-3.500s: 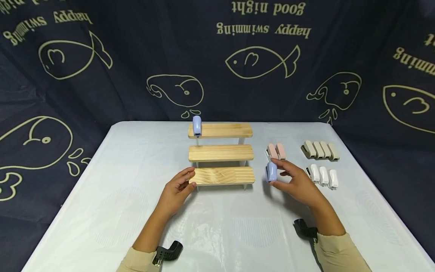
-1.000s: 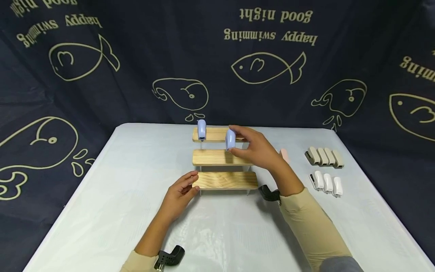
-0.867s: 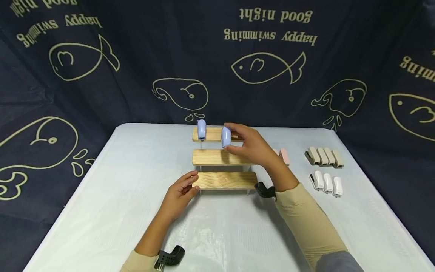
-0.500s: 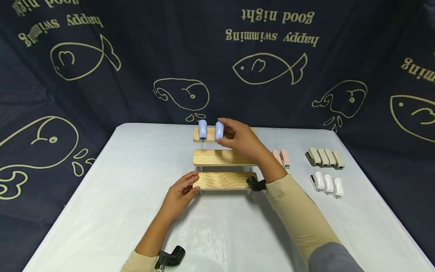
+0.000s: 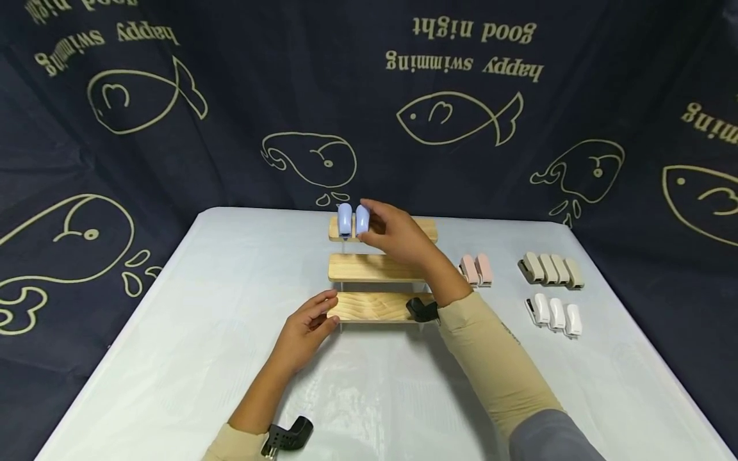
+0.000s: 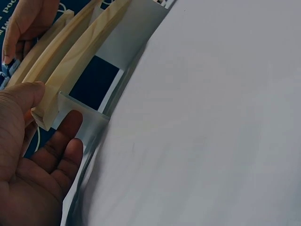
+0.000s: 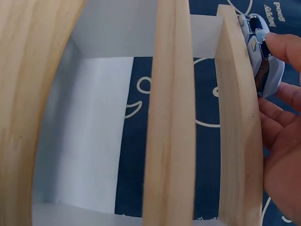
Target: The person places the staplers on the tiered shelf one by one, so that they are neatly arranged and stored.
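In the head view, my right hand (image 5: 398, 235) pinches a blue mini stapler (image 5: 362, 219) between thumb and fingertips at the top tier of a wooden display rack (image 5: 375, 267). Just left of it another blue stapler (image 5: 344, 219) stands on that tier, a narrow gap between them. The right wrist view shows the staplers (image 7: 273, 77) beside the top board's end; whether the held one rests on the wood I cannot tell. My left hand (image 5: 302, 330) holds the left end of the bottom tier, thumb and fingers about the board (image 6: 51, 101) in the left wrist view.
Right of the rack stand two pink staplers (image 5: 476, 269), partly behind the right forearm. Farther right are a row of several beige staplers (image 5: 552, 269) and three white staplers (image 5: 557, 312). A dark patterned cloth (image 5: 230, 173) hangs behind the white table (image 5: 190, 307).
My right hand has carried the blue stapler from beside the pink ones up to the top tier, then leftward, close to the other blue stapler. The left hand has kept its place on the rack.
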Demonstrator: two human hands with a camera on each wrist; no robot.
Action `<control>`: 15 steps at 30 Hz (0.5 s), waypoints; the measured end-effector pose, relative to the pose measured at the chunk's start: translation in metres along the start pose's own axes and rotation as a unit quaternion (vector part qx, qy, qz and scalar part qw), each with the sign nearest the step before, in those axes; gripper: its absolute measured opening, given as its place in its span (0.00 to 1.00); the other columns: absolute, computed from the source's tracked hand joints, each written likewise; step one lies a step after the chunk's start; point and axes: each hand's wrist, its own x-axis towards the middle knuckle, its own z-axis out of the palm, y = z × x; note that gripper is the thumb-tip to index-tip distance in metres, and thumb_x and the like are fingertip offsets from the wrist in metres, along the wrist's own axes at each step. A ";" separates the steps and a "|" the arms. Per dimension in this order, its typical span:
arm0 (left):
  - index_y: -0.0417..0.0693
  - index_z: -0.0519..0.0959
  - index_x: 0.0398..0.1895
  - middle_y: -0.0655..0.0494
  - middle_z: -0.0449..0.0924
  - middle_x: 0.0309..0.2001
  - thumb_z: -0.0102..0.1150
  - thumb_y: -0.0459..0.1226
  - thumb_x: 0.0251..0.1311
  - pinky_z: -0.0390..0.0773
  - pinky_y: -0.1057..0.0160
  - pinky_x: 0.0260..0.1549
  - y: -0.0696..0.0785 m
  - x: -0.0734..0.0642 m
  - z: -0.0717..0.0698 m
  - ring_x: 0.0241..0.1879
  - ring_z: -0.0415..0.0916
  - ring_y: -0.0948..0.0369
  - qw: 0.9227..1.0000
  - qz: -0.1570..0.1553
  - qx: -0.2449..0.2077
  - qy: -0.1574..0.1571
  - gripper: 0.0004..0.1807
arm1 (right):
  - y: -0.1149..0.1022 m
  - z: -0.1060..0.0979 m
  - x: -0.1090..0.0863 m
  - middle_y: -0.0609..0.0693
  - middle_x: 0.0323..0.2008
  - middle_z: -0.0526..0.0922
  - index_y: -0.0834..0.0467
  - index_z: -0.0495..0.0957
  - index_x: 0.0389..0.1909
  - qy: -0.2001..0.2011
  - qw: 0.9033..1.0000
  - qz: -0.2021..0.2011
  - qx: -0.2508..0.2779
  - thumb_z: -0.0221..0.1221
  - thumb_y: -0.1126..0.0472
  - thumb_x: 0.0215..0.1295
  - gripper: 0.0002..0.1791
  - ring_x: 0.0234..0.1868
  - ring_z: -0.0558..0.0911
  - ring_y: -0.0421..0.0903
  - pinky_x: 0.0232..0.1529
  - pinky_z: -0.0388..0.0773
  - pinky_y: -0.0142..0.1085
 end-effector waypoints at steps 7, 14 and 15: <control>0.38 0.76 0.63 0.54 0.70 0.68 0.64 0.35 0.66 0.76 0.59 0.57 0.000 -0.003 -0.002 0.65 0.69 0.55 1.000 0.005 0.000 -0.002 0.24 | 0.000 0.005 -0.001 0.56 0.67 0.68 0.60 0.60 0.75 0.009 1.000 0.000 -0.007 0.63 0.62 0.68 0.37 0.66 0.72 0.47 0.61 0.72 0.31; 0.37 0.76 0.63 0.51 0.70 0.68 0.64 0.35 0.66 0.76 0.58 0.57 0.000 -0.001 -0.001 0.65 0.69 0.55 1.000 0.010 -0.002 0.001 0.23 | 0.000 0.005 -0.003 0.55 0.61 0.73 0.60 0.61 0.75 0.034 0.998 -0.005 -0.043 0.64 0.59 0.67 0.38 0.63 0.74 0.46 0.62 0.72 0.33; 0.37 0.76 0.63 0.51 0.70 0.68 0.64 0.35 0.66 0.76 0.58 0.57 0.000 -0.001 -0.001 0.65 0.69 0.55 1.000 0.010 -0.004 0.000 0.23 | 0.000 0.006 -0.003 0.54 0.60 0.74 0.59 0.61 0.74 0.039 0.998 -0.005 -0.053 0.64 0.59 0.66 0.38 0.62 0.74 0.46 0.62 0.72 0.34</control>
